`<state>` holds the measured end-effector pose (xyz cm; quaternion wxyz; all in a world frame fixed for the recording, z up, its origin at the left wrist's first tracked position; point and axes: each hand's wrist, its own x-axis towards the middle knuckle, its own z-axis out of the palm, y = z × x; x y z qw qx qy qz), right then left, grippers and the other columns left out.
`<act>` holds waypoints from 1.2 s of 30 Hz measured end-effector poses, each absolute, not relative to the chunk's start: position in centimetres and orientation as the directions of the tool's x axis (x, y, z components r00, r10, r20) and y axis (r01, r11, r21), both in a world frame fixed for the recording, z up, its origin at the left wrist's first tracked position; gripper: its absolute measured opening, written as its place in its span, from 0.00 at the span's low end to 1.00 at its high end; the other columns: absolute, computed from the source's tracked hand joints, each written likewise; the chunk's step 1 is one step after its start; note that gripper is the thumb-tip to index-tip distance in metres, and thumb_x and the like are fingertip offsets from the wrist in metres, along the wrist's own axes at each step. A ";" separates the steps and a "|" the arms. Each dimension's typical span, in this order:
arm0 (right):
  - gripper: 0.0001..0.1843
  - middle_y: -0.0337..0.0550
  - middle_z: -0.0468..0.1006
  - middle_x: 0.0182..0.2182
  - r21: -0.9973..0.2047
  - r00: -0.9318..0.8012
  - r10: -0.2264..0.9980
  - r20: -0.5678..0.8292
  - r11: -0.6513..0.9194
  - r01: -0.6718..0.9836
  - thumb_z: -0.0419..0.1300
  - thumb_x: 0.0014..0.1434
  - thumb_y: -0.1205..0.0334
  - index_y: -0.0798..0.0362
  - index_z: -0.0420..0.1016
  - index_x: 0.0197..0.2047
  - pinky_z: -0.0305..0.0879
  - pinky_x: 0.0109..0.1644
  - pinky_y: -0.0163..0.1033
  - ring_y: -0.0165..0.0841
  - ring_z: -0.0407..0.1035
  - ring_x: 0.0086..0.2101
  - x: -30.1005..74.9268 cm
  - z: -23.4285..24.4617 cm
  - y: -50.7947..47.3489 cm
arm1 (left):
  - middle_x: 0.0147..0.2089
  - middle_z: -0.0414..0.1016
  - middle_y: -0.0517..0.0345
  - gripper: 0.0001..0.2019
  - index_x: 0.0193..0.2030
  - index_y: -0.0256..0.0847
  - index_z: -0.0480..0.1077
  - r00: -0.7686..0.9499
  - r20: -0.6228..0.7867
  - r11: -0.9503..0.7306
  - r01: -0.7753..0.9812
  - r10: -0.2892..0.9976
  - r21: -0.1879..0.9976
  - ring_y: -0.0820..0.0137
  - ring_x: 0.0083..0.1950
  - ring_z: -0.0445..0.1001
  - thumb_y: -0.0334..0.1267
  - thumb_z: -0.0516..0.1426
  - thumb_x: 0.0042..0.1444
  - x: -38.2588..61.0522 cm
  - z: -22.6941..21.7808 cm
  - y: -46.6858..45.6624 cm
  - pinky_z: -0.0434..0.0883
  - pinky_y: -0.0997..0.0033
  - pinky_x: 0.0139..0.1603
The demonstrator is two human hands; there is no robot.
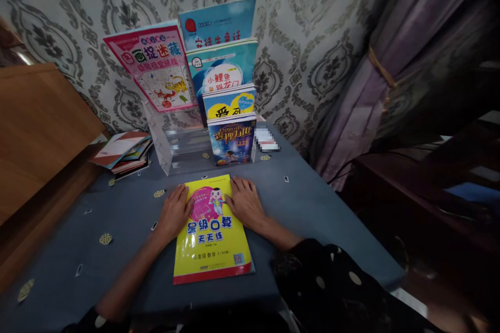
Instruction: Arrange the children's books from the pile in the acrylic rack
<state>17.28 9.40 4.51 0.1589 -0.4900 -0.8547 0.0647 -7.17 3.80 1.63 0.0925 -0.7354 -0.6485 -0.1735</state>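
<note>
A yellow workbook with a red lower band and a cartoon child on its cover lies flat on the table in front of me. Against its upper left edge rests my left hand, fingers bent along the side. My right hand grips the upper right edge, its thumb over the cover. Just behind the workbook stands a clear stepped book stand. Its right column carries a dark blue book, a yellow and blue book, a teal book and a blue book. A pink book leans at upper left.
A loose pile of books lies left of the stand, near a wooden panel. Right of the stand is a blurred-out card. A blue-grey cloth covers the table. Beyond its right edge hangs a purple curtain.
</note>
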 end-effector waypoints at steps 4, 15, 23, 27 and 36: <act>0.26 0.63 0.67 0.61 -0.279 -0.471 0.854 0.222 0.519 0.808 0.52 0.66 0.58 0.66 0.66 0.62 0.52 0.63 0.53 0.49 0.59 0.59 17.3 4.5 9.5 | 0.60 0.72 0.39 0.20 0.59 0.35 0.68 0.149 0.412 -0.194 0.978 0.899 0.070 0.53 0.63 0.69 0.41 0.46 0.67 -6.9 1.9 4.1 0.67 0.46 0.62; 0.25 0.62 0.67 0.61 -0.294 -0.472 0.853 0.225 0.521 0.801 0.53 0.66 0.58 0.66 0.66 0.61 0.53 0.63 0.53 0.49 0.60 0.59 17.5 4.6 9.5 | 0.65 0.67 0.41 0.20 0.62 0.35 0.65 0.219 0.260 -0.238 0.970 0.940 0.043 0.56 0.67 0.64 0.34 0.45 0.67 -2.5 3.1 6.0 0.61 0.45 0.65; 0.25 0.60 0.67 0.61 -0.323 -0.469 0.857 0.216 0.515 0.794 0.54 0.65 0.58 0.63 0.67 0.61 0.55 0.63 0.51 0.48 0.60 0.59 17.8 4.3 9.9 | 0.67 0.66 0.47 0.22 0.65 0.39 0.63 0.384 0.227 -0.415 0.903 0.895 0.110 0.61 0.69 0.61 0.30 0.45 0.66 0.2 3.6 8.5 0.57 0.49 0.68; 0.25 0.58 0.67 0.61 -0.354 -0.475 0.856 0.203 0.517 0.780 0.55 0.64 0.59 0.61 0.66 0.62 0.56 0.62 0.49 0.46 0.60 0.59 18.1 4.2 10.3 | 0.69 0.63 0.46 0.24 0.67 0.39 0.61 0.428 0.183 -0.453 0.882 0.885 0.129 0.61 0.71 0.58 0.30 0.45 0.65 1.2 3.7 9.6 0.55 0.48 0.69; 0.24 0.55 0.69 0.60 -0.456 -0.439 0.868 0.231 0.495 0.740 0.51 0.63 0.68 0.57 0.66 0.62 0.60 0.60 0.48 0.43 0.63 0.57 18.5 4.2 11.2 | 0.66 0.67 0.44 0.22 0.64 0.36 0.65 0.419 0.267 -0.474 0.859 0.868 0.192 0.59 0.70 0.60 0.29 0.46 0.65 1.5 3.6 9.8 0.58 0.47 0.67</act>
